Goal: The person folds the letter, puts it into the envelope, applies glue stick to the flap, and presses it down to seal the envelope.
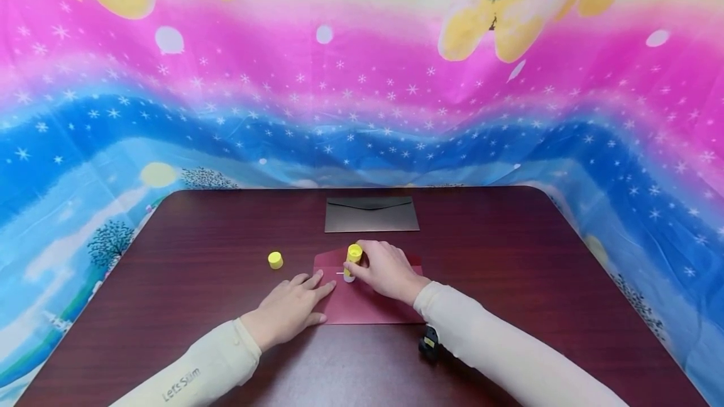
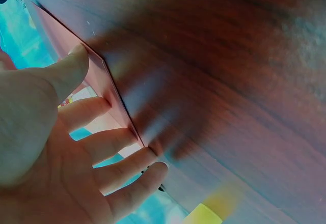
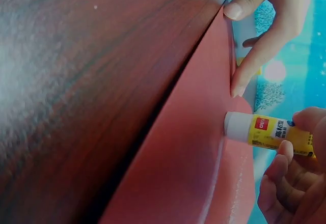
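A red envelope (image 1: 367,309) lies on the dark wooden table, its flap at the far side. My right hand (image 1: 390,272) grips a yellow glue stick (image 3: 277,133), whose white end points down onto the envelope near the flap fold. Whitish glue streaks (image 3: 235,196) run along the flap in the right wrist view. My left hand (image 1: 288,309) lies with fingers spread, thumb and fingertips resting on the envelope's left edge. Beyond that hand, the yellow cap (image 1: 275,260) of the glue stick stands on the table.
Behind the red envelope, a dark grey envelope (image 1: 371,215) lies near the table's far edge. A small black device (image 1: 428,344) sits under my right sleeve. A colourful printed cloth (image 1: 362,93) hangs around the back and sides of the table (image 1: 509,237).
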Demonstrator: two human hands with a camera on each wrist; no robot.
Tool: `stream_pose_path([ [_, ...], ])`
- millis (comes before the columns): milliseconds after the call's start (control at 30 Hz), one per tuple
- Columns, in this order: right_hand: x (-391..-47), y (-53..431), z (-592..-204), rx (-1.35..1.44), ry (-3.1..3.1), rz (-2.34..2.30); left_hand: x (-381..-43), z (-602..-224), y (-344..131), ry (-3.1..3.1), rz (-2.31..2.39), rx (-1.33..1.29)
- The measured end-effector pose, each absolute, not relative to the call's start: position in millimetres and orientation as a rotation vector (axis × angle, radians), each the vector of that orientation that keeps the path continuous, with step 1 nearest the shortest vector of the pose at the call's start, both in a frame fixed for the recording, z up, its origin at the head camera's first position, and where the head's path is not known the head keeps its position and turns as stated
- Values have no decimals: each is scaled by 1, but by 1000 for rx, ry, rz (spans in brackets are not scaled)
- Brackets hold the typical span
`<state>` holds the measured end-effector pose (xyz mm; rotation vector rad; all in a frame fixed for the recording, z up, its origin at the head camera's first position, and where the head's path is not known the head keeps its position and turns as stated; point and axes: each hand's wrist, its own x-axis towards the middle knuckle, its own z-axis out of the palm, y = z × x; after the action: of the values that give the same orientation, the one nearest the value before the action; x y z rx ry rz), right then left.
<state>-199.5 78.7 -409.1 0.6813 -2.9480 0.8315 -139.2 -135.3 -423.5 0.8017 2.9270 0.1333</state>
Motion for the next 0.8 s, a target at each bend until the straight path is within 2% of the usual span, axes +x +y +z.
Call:
stream_pose_path([
  [800, -198, 85, -404, 671, -2983, 751, -140, -423, -136, 2923, 146, 805],
])
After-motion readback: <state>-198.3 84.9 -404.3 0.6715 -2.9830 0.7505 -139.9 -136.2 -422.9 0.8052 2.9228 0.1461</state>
